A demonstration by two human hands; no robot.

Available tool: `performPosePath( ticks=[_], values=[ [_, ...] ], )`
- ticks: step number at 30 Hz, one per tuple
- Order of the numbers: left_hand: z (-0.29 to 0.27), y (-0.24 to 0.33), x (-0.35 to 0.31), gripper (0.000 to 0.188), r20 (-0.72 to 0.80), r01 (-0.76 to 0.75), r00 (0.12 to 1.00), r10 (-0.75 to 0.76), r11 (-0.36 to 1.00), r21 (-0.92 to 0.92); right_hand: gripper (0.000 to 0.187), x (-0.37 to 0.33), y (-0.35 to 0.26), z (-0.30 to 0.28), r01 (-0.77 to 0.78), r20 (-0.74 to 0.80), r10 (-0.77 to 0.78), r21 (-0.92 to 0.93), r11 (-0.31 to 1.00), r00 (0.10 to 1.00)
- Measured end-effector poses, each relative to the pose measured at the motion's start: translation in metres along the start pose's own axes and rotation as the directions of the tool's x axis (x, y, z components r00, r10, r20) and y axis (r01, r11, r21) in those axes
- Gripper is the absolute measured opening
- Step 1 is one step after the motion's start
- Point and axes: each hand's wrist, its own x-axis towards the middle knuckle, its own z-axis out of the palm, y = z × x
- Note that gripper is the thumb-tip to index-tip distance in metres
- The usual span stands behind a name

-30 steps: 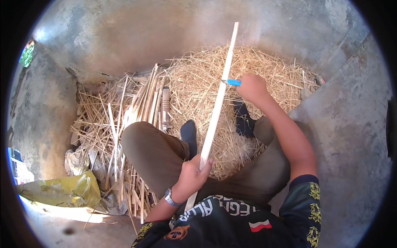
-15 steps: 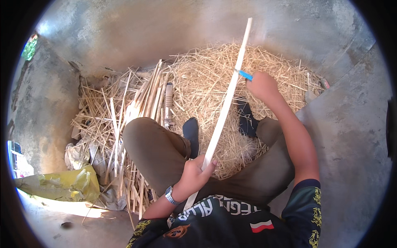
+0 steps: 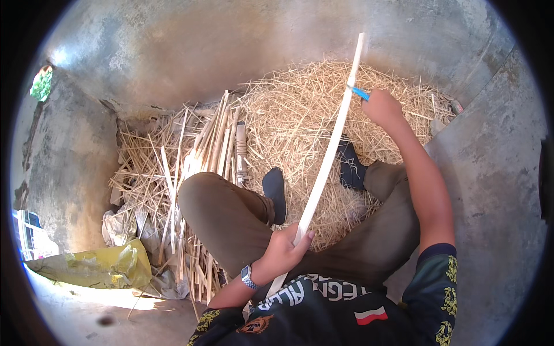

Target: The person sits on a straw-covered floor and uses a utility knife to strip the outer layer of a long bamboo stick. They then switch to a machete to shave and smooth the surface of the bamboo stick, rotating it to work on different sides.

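Observation:
A long, pale bamboo strip (image 3: pixel 326 164) slants from against my shirt up and away to the right, its far end in the air. Near its lower end my left hand (image 3: pixel 287 252) is closed around it, thumb on the right side. My right hand (image 3: pixel 383 108) is a fist around a slim blue-handled knife (image 3: pixel 361 93). The knife's tip meets the strip at a slight joint, well up toward the far end. Its blade is too small to see clearly.
Straw-like shavings (image 3: pixel 288 109) are heaped between my feet and the wall (image 3: pixel 231 46). Left of my knee lie several split sticks (image 3: pixel 210 138), beside a ringed wooden handle or sheath (image 3: pixel 240 151). A yellow sack (image 3: pixel 109 266) rests at the lower left.
My right hand and the knife have shifted slightly up and right in view, with the strip's far end. The whole scene has moved a little right and down too.

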Motion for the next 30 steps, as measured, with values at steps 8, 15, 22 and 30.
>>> performPosePath(
  ticks=[8,15,22,30],
  values=[
    [-0.004,0.000,-0.001,0.031,-0.016,0.061,0.998,-0.067,0.967,-0.247,0.025,-0.064,-0.048,-0.018,0.195,0.067,-0.192,-0.038,0.980,0.979],
    [0.000,0.006,0.000,0.032,0.116,-0.031,0.993,0.036,0.998,-0.048,0.026,-0.003,0.009,-0.026,-0.054,-0.059,0.055,0.025,0.998,0.997],
    [-0.005,0.003,0.001,0.044,0.031,-0.006,0.999,0.011,0.988,-0.152,0.025,-0.055,-0.040,-0.012,0.157,0.105,-0.156,-0.008,0.988,0.982],
    [-0.011,-0.002,0.003,0.048,0.136,-0.012,0.990,0.023,0.997,-0.076,0.024,-0.020,-0.034,0.002,0.095,0.061,-0.094,-0.010,0.995,0.994]
  ],
)
